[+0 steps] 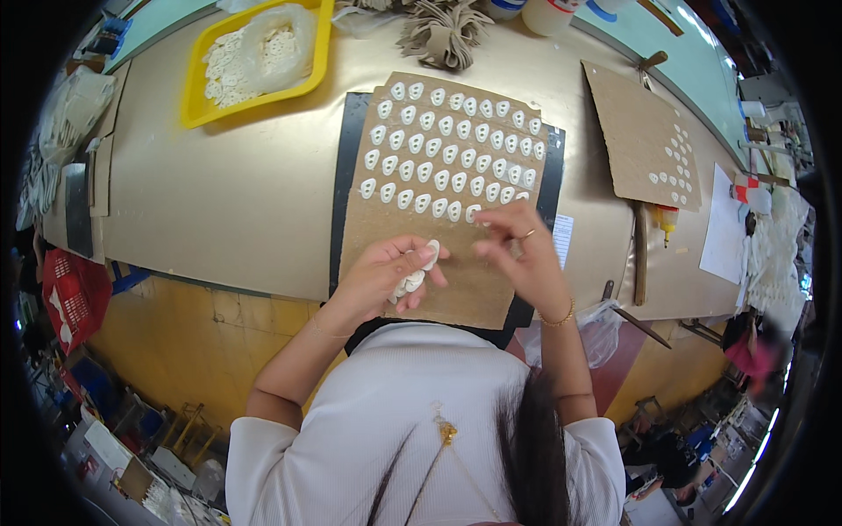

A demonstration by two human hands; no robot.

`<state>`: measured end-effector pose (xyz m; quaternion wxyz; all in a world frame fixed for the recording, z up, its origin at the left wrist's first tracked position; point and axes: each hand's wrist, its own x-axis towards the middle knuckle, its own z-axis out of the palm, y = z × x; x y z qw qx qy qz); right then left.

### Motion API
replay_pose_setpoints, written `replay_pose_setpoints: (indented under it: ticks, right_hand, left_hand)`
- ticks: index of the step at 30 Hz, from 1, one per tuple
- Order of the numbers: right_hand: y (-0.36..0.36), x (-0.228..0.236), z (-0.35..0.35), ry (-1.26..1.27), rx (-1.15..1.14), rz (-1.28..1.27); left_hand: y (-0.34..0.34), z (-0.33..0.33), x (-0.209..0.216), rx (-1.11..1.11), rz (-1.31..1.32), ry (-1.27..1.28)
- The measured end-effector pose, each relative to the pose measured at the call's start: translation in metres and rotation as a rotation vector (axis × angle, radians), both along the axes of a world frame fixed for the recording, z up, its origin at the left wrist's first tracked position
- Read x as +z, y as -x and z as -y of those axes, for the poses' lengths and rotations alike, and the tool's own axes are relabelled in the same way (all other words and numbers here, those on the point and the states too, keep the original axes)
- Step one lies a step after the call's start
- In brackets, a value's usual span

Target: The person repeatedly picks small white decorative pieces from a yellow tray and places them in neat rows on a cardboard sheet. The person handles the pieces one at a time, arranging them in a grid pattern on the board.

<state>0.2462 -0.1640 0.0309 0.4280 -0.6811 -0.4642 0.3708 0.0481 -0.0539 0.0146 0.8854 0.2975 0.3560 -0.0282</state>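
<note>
Bright light sheens the worktop [263, 175] toward twelve o'clock; white streaks [756, 458] glare at two and four; the right grip [526, 252] blurs slightly; edges bend into black.

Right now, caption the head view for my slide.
Left hand holding white pieces, right hand over a brown board bearing rows of similar pieces.

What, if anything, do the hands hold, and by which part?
Left hand: several white pieces between thumb and fingers, contact points unclear. Right hand: no held piece visible, thumb and fingers apart.

White pieces [410, 284], brown cardboard [469, 280], bright yellow tray [324, 37]
</note>
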Motion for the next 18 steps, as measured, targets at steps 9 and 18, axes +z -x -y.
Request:
replay_pose_setpoints:
  ticks: [9, 18]
  right_hand:
    - [0.032, -0.006, -0.04, 0.013, 0.416, -0.171]
    - [0.056, 0.004, -0.059, -0.015, 0.501, 0.11]
  left_hand:
    - [0.031, -0.007, 0.005, 0.055, 0.184, 0.07]
    - [0.059, -0.008, -0.001, 0.15, 0.17, 0.091]
